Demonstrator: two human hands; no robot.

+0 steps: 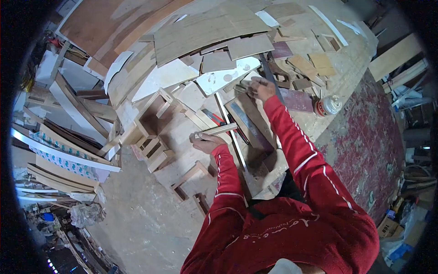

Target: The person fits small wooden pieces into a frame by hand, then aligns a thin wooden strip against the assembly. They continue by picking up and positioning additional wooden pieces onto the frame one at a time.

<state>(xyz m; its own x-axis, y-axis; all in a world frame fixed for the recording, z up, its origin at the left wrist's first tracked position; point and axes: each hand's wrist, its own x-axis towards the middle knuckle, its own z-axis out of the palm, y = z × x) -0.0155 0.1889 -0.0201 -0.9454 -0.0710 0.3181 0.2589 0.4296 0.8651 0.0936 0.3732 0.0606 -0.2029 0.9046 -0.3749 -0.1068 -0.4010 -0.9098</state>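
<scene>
My left hand (207,143) is closed around the near end of a short wooden strip (221,129), which points right across the workbench. Farther forward and to the right, my right hand (263,89) has bent fingers by the end of a small, thin piece that I cannot make out. Between the hands lie a red-and-black hand tool (212,117) and a long white-edged strip (223,109). A wooden block with a grey metal face (246,121) rests below my right hand.
Wooden box frames (157,153) stand left of my left hand. Thin boards (205,34) and offcuts cover the far bench. A jar with a red label (327,106) stands near the right edge, beside a dark red board (296,100). Curved wood pieces (68,150) are stacked at left.
</scene>
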